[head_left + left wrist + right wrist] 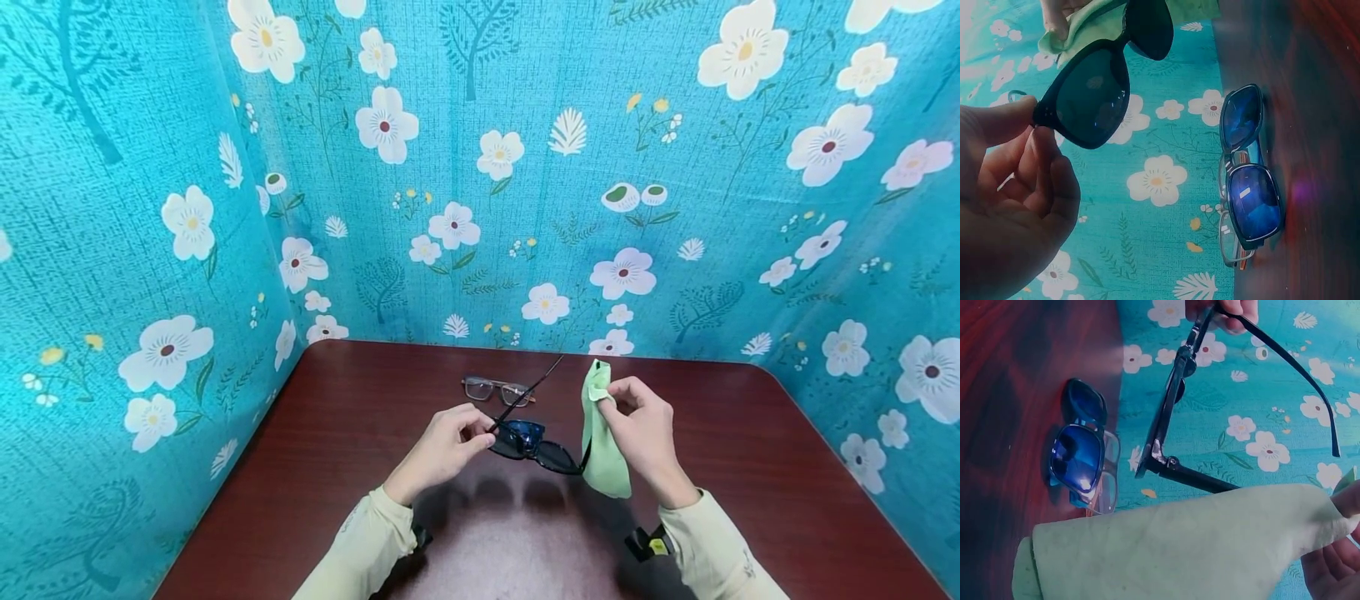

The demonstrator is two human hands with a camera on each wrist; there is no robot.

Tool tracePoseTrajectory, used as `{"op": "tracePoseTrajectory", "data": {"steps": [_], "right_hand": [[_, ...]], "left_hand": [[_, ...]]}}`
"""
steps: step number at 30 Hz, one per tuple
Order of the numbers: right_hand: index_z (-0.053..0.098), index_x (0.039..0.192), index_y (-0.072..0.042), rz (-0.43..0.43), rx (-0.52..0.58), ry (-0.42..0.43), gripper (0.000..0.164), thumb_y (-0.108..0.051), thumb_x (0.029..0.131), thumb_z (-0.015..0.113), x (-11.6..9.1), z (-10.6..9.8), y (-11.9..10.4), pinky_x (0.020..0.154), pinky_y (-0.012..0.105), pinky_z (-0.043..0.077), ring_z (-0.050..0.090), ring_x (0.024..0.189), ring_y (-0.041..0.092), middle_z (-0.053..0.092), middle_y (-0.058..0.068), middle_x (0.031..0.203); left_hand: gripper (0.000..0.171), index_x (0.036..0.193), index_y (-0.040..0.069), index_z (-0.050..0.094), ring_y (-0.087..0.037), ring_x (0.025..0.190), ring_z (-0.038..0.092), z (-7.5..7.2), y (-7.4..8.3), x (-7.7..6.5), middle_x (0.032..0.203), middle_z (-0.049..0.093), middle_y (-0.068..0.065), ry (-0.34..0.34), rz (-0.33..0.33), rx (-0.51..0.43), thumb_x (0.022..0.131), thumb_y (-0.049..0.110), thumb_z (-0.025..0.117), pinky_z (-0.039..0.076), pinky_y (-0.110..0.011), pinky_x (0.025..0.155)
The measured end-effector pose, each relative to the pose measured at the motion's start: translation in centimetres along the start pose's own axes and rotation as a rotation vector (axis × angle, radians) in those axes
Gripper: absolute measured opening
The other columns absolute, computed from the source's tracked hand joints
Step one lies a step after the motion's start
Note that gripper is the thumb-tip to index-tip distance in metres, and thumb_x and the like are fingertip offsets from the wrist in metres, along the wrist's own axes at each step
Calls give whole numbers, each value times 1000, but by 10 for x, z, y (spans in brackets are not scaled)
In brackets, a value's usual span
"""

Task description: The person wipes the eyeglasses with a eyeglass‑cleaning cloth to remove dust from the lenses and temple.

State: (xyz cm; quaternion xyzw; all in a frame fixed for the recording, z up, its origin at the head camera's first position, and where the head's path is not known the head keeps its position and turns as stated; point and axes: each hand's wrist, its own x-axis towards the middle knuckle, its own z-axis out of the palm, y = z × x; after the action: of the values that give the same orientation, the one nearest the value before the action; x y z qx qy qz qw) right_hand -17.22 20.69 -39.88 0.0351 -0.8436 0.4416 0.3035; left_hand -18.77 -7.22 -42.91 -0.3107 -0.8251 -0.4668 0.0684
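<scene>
Black sunglasses [557,458] with dark lenses are held up over the table, temples unfolded. My left hand [448,443] pinches them at one end of the front, by the hinge, as the left wrist view shows close up. A light green cloth [606,462] hangs from my right hand [643,423], pinched near its top between thumb and fingers. In the right wrist view the cloth [1160,550] covers the far part of one temple [1197,479]; the other temple [1297,362] stretches out uncovered.
On the dark red-brown table [360,408] lie blue-lensed sunglasses [1254,200], beneath the held pair in the head view. Just behind them are clear-lensed eyeglasses [480,388]. A turquoise flowered curtain [465,292] encloses the table's back and sides.
</scene>
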Motion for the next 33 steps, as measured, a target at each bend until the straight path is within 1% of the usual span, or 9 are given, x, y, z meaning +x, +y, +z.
{"op": "tracePoseTrajectory", "data": {"steps": [3,7,11,15,19,24,26,31,33], "right_hand": [[66,85,-10,-2,-10,-20,9,-4,81,71,-2,1,0,58,16,43,57,64,7,67,0,76],[66,84,-11,-27,-1,-56,10,-3,81,71,-6,2,-1,57,17,44,56,63,9,65,-2,75],[65,83,-12,-65,12,-84,12,-2,80,71,-9,4,-1,56,18,44,56,61,10,64,-4,72],[64,83,-13,-77,10,-118,15,0,80,70,-12,4,0,54,20,44,54,59,10,62,-5,70],[62,82,-14,-78,2,-149,18,3,79,68,-13,4,1,54,22,43,52,59,11,60,-6,69],[59,80,-14,-70,-12,-169,20,4,77,66,-10,5,1,52,24,40,48,58,13,56,-4,66],[59,80,-14,-55,-19,-176,19,4,77,66,-9,6,1,53,24,40,48,58,14,55,-4,66],[59,80,-14,-29,-33,-176,18,3,77,65,-6,9,4,54,24,42,50,60,15,57,-3,68],[59,80,-13,-26,-38,-170,17,2,77,65,-5,9,6,55,24,42,50,61,15,58,-3,69]], "left_hand": [[4,90,7,68,-7,69,54,1,2,1,78,57,7,26,-24,-37,86,8,68,46,-24,61],[5,91,5,66,-9,70,55,1,4,3,79,59,4,89,-50,-74,87,7,67,47,-25,62],[5,92,6,66,-10,69,54,1,3,4,79,59,3,135,-64,-81,87,5,66,47,-25,61],[6,93,6,65,-10,69,54,3,-1,4,79,59,3,155,-72,-84,87,6,66,46,-24,61],[5,93,6,65,-12,70,52,3,-2,3,80,58,2,148,-64,-101,88,5,65,45,-25,61],[3,92,7,65,-10,72,51,4,-2,1,84,57,3,104,-58,-108,90,7,63,43,-24,60],[4,93,7,66,-12,73,52,5,0,0,88,59,1,87,-77,-110,91,6,62,43,-24,60],[8,92,11,67,-11,72,50,6,4,-2,89,58,3,76,-67,-63,90,5,62,42,-24,59],[8,91,12,68,-8,70,48,7,3,-4,86,56,7,74,-39,-34,90,6,62,41,-23,58]]}}
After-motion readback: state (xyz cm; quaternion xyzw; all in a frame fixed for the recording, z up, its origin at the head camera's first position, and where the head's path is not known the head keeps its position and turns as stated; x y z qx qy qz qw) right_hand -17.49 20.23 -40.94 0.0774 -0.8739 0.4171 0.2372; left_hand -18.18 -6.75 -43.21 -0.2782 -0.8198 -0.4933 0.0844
